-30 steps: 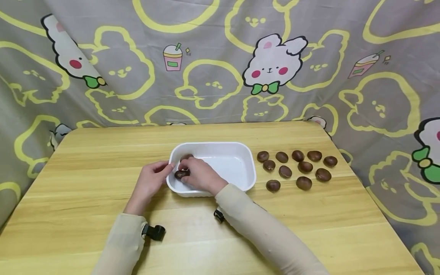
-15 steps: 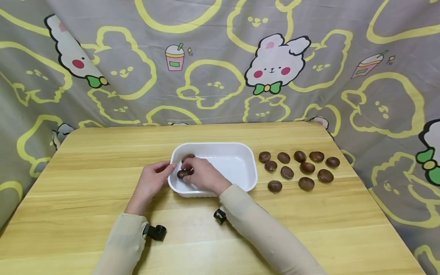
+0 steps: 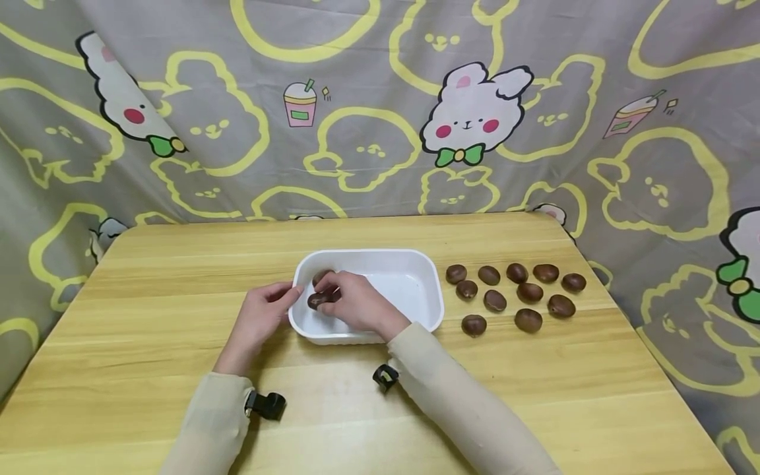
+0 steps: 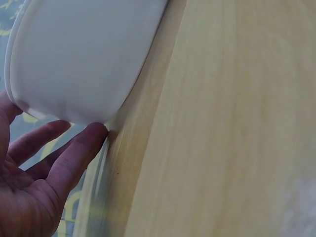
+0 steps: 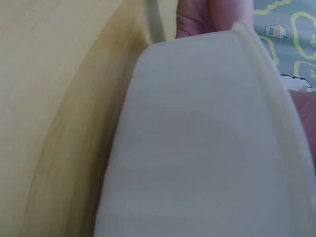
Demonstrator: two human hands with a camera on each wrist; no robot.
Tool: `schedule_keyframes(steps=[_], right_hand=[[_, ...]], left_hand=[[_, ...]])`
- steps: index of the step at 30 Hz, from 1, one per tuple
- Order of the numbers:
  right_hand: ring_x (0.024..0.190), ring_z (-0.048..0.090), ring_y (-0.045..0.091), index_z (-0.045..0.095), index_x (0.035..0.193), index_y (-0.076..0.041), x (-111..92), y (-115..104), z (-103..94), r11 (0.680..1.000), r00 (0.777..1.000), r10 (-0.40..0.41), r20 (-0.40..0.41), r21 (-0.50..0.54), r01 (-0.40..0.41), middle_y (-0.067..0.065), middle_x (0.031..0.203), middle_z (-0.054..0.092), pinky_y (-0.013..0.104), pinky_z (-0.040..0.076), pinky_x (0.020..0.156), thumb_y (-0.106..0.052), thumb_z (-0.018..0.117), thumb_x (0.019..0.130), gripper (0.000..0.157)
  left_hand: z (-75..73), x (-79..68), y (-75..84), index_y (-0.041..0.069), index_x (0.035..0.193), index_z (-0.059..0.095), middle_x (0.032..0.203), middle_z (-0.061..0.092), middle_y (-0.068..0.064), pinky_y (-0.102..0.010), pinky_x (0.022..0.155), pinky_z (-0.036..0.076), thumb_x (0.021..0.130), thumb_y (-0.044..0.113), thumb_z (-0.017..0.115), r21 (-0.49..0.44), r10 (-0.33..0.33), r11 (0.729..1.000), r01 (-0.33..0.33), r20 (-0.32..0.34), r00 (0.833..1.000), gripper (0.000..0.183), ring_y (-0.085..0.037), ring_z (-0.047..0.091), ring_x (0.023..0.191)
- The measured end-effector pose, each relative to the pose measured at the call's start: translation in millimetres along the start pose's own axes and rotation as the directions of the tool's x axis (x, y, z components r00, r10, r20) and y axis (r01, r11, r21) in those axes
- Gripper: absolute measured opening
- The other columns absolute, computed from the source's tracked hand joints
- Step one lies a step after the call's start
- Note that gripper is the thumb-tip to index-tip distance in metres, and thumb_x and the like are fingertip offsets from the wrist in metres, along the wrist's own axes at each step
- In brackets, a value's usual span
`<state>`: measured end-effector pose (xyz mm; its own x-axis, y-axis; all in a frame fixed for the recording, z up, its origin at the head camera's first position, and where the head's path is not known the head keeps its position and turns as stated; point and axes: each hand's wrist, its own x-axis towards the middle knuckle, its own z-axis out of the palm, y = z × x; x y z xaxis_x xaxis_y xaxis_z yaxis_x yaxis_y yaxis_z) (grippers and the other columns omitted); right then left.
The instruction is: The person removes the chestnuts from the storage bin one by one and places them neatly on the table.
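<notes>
A white plastic tray (image 3: 410,290) stands on the table. My left hand (image 3: 261,316) holds its left end, thumb at the rim; the left wrist view shows the fingertips (image 4: 96,129) against its outer wall. Inside the tray, at the left end, my right hand (image 3: 359,305) pinches a brown chestnut (image 3: 316,301). Just behind that one lies another chestnut (image 3: 321,275), partly covered by the fingers. From the right wrist view, the tray's side (image 5: 197,133) hides most of the right hand (image 5: 307,116) and all the chestnuts.
Several loose chestnuts (image 3: 530,293) are spread on the wooden table (image 3: 148,290) to the right of the tray. A patterned cloth (image 3: 368,86) hangs along the table's back edge and sides. Black wrist straps (image 3: 267,405) sit over both sleeves.
My right wrist has shifted slightly to the right, while the fingers stay at the same chestnut in the tray. The left hand keeps its place at the tray's end.
</notes>
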<state>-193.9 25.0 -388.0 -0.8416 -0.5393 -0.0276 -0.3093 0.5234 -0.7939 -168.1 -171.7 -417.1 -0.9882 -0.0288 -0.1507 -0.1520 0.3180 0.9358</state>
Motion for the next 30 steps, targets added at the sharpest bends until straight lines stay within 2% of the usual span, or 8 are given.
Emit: schedule_keyframes(steps=[8,13,22,30], right_hand=[[0.091,0.061,0.014,0.070,0.108,-0.007,-7,1,-11.4,0.999,0.999,-0.025,-0.035,0.047,0.026,-0.003,0.102,0.066,0.024,0.049,0.082,-0.007,0.073,0.087,0.021],[0.093,0.061,0.014,0.069,0.110,-0.008,-13,5,-21.8,0.999,0.999,-0.027,-0.044,0.029,0.028,-0.002,0.101,0.065,0.027,0.049,0.084,-0.008,0.072,0.088,0.022],[0.093,0.062,0.015,0.069,0.110,-0.009,-27,17,-45.8,0.999,0.996,-0.008,-0.087,0.039,0.011,-0.002,0.100,0.065,0.031,0.050,0.083,-0.010,0.072,0.089,0.021],[0.094,0.062,0.015,0.069,0.112,-0.011,-34,26,-57.5,0.998,0.993,0.003,-0.116,0.065,0.005,-0.003,0.099,0.067,0.032,0.051,0.082,-0.013,0.073,0.090,0.023]], left_hand=[[-1.5,-0.8,-0.2,-0.004,0.131,0.060,0.127,0.060,-0.023,-0.024,0.075,0.056,0.097,0.034,0.063,-0.001,-0.015,1.000,0.015,0.002,1.000,0.051,-0.028,0.061,0.105],[-0.8,0.2,-0.9,-0.003,0.130,0.061,0.125,0.061,-0.022,-0.025,0.075,0.056,0.097,0.035,0.064,0.002,-0.011,1.000,0.011,0.001,1.000,0.051,-0.027,0.062,0.103],[1.3,1.2,-1.6,-0.006,0.127,0.062,0.121,0.062,-0.024,-0.024,0.073,0.056,0.097,0.029,0.065,-0.037,-0.006,0.999,0.006,-0.013,1.000,0.046,-0.026,0.063,0.099],[1.6,1.3,-2.1,-0.006,0.128,0.061,0.122,0.062,-0.024,-0.024,0.074,0.056,0.097,0.030,0.065,-0.039,-0.013,0.999,0.013,-0.010,1.000,0.048,-0.026,0.062,0.099]])
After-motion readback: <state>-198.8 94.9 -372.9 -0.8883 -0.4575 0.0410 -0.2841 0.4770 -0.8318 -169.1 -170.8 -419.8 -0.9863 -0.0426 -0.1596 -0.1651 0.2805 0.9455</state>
